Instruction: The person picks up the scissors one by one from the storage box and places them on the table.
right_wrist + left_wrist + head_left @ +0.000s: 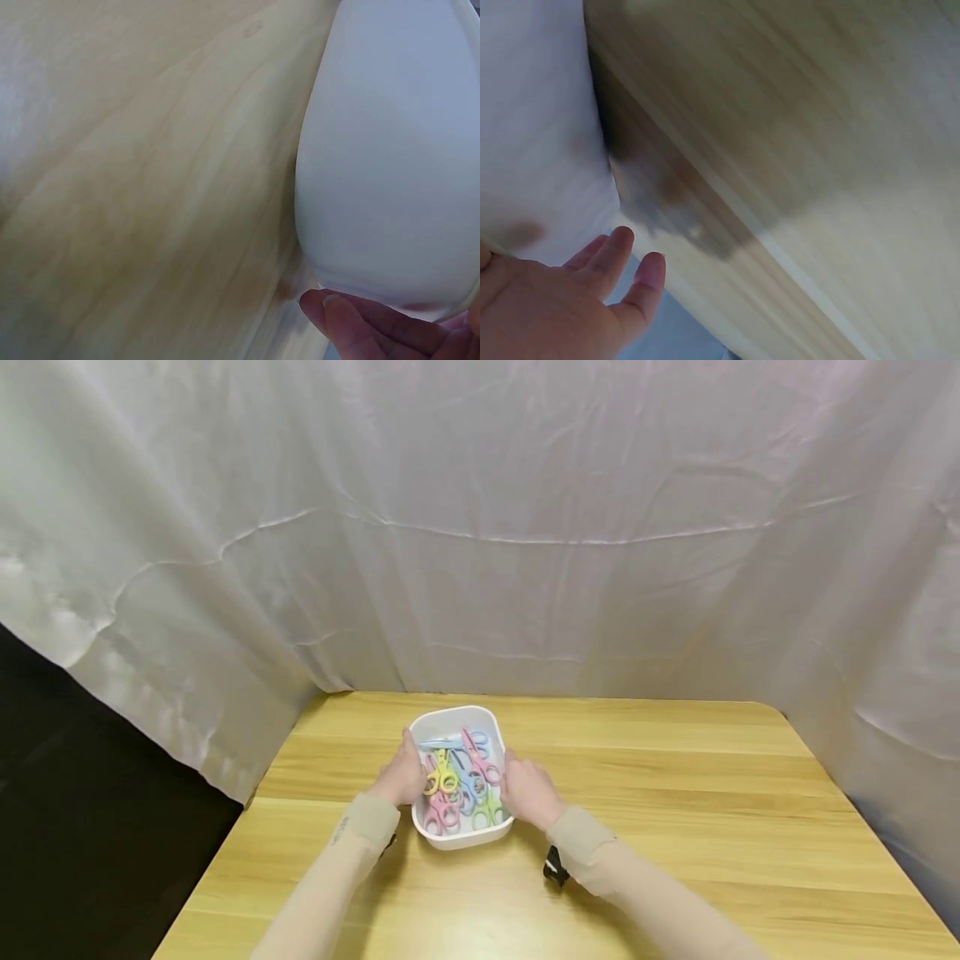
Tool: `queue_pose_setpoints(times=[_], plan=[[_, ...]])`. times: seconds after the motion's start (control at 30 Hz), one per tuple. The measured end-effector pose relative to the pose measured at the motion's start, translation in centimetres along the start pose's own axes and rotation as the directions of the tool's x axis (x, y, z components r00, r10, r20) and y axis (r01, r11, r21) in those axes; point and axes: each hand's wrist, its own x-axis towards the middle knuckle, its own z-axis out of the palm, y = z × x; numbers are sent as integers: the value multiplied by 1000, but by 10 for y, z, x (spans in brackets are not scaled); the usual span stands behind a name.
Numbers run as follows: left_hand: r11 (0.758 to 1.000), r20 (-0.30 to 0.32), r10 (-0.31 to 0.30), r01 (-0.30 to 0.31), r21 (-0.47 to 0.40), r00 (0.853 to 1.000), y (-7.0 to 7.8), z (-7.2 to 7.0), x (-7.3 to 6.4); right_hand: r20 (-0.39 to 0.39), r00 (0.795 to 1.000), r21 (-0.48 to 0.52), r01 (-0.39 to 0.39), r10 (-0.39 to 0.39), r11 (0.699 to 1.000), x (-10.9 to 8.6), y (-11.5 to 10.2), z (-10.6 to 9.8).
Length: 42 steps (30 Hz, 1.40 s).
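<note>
A white plastic bin [453, 842] with rounded corners is between my hands, several pairs of scissors inside. They include yellow scissors [441, 774], pink scissors [480, 756], blue scissors [468, 781] and green scissors [487, 810]. My left hand [402, 773] grips the bin's left side, its thumb along the rim. On the opposite side, my right hand [529, 791] holds the right rim. The left wrist view shows the left hand's fingers [646, 279] beside the bin's outer wall [532, 135]. Fingers of the right hand [375, 326] curl at the bin's lower end in the right wrist view.
The bin is over a wood-grain table [675, 793], toward its far left part. Pale grey curtains [510, 568] hang behind the table and along its sides. A dark area [90, 810] lies beyond the left edge. Black wrist gear [555, 867] shows under the right sleeve.
</note>
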Motion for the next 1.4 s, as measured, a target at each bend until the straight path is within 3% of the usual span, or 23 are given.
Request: queue_pose_setpoints(times=[0.2,0.5,0.67,0.8,0.87,1.07,1.2,1.4], plan=[[999,22,-29,30,-43,999,0,3,-2,-9,1000,10,-5,5,1000,-3,-1,1],[998,44,-4,6,-57,999,5,-5,1,-21,999,1,-33,33,999,0,-5,-1],[991,68,0,9,-132,998,9,-9,3,-27,999,-19,-42,42,999,0,-7,-4],[972,83,-6,26,-233,996,10,-7,2,-23,999,-29,-50,49,998,-4,-9,-4],[968,58,-23,37,-247,998,11,-4,1,-18,998,-32,-53,52,998,-6,-9,-3],[983,-77,-72,57,-175,994,15,5,-2,-46,998,-65,-48,45,997,-11,-9,-3],[979,-80,-79,63,-192,994,15,9,-3,-53,997,-95,-53,48,994,-16,-9,-1],[983,-83,-45,29,-184,996,12,15,0,-71,997,-162,-36,24,986,-24,-10,-2]])
